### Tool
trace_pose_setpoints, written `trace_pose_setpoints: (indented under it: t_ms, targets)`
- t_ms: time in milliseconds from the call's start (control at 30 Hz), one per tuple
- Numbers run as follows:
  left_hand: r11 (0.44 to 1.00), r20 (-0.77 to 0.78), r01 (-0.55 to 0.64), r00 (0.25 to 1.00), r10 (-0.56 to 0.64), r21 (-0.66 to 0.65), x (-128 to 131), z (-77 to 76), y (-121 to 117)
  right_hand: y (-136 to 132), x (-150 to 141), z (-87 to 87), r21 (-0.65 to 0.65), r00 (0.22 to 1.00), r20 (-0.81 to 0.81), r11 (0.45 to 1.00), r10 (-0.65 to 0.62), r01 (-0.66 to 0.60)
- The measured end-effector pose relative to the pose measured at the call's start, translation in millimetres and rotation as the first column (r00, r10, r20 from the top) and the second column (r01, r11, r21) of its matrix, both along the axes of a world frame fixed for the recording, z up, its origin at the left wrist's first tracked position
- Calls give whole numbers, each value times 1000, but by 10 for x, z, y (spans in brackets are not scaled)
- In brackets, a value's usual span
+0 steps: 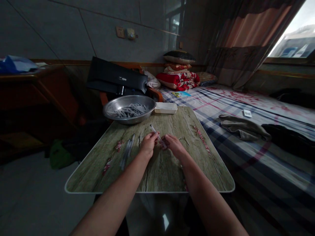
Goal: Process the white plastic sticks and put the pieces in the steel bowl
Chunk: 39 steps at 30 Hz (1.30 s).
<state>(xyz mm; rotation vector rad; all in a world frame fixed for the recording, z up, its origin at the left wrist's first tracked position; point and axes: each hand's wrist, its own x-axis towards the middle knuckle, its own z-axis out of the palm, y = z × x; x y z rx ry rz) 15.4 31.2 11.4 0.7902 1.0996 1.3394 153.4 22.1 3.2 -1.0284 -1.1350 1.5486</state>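
Note:
My left hand (149,143) pinches a thin translucent pen-like tube (159,139) above the middle of the table. The tube slants, with its dark far tip up and to the left. Closed around its near end are the fingers of my right hand (172,144); they partly hide that end. Several similar tubes (127,150) lie in a loose bundle on the table, left of my left hand. A steel bowl (108,115) at the back left of the table holds a heap of slim white and dark pieces (131,110).
A shallow white tray (166,110) stands beside the bowl at the table's back edge. The wood-patterned table (157,178) has rounded front corners. To the right is a bed (209,105) with clothing (243,127) on it. A black monitor-like panel (118,77) leans behind the bowl.

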Motion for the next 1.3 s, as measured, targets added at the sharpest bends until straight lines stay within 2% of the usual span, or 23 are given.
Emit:
trace_pose_setpoints:
  t_ms: [133, 300, 367, 500, 733, 867, 967, 1033, 1100, 1200, 1300]
  targets:
    - [997, 58, -15, 998, 11, 70, 96, -70, 67, -29, -45, -3, -18, 991, 53, 993, 121, -120]
    - [964, 111, 226, 964, -242, 137, 122, -157, -8, -76, -45, 40, -64, 984, -91, 985, 151, -158]
    - [950, 133, 264, 949, -287, 168, 121, -169, -34, -89, -25, 79, -121, 971, -141, 970, 195, -213]
    - [955, 178, 249, 944, -276, 159, 132, -170, -33, -103, -1, 129, -181, 970, -114, 955, 216, -234]
    - [956, 188, 241, 944, -271, 164, 111, -195, 18, -153, -89, 108, -48, 986, 72, 988, 152, -148]
    - [985, 283, 127, 946, -156, 120, 26, -174, 79, -152, -86, 128, -104, 984, 65, 982, 167, -160]
    - [995, 373, 102, 922, -101, 18, -57, -123, 99, -108, -14, 144, -134, 999, 6, 990, 43, -42]
    - [981, 429, 192, 886, -178, 12, -103, -81, 79, -69, 45, 157, -146, 994, -63, 986, -94, 84]
    - [946, 467, 322, 830, -304, 43, -137, -41, 42, -32, 97, 171, -169, 975, -132, 973, -180, 156]
    - [871, 484, 487, 746, -457, 73, -179, -5, -7, 7, 142, 180, -248, 959, -192, 956, -210, 160]
    - [808, 495, 581, 677, -545, 96, -225, -11, -24, 24, 144, 161, -306, 962, -186, 942, -199, 136]
